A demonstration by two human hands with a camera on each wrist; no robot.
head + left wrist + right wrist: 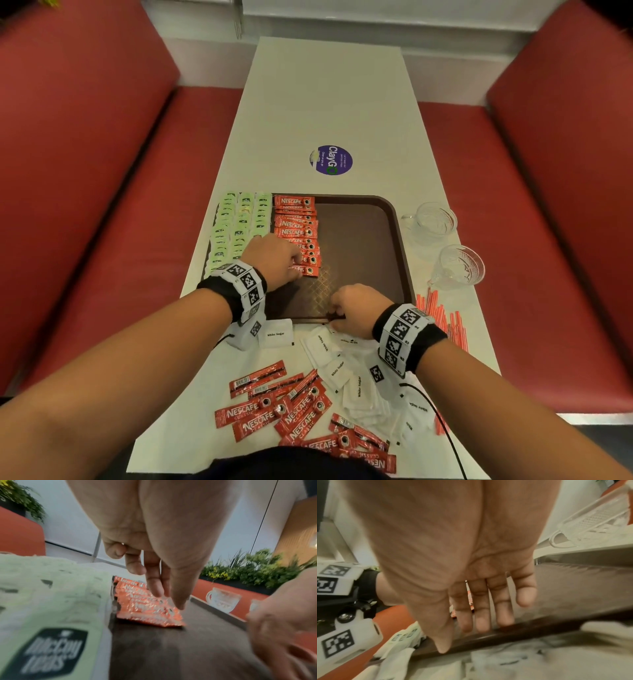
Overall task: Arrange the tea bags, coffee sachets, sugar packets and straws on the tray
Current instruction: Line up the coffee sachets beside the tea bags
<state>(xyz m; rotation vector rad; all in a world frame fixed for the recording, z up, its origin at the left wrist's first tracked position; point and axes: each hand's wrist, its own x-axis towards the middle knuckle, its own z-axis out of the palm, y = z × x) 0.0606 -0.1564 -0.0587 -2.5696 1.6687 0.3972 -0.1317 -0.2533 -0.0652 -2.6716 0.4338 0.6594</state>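
Two red padded benches flank a long white tabletop that carries a brown tray as the reference landmark. Beyond the tray sits a round purple sticker. Green tea bags fill the tray's left side, with a column of red coffee sachets beside them. Left hand: grip loosely extended, fingertips resting on the nearest sachet of that column. Right hand: fingers straight at the tray's near rim, holding nothing visible. Loose coffee sachets and white sugar packets lie on the tabletop nearer than the tray. Right of the tray: two glass cups and red straws. Planted greenery lines the room.
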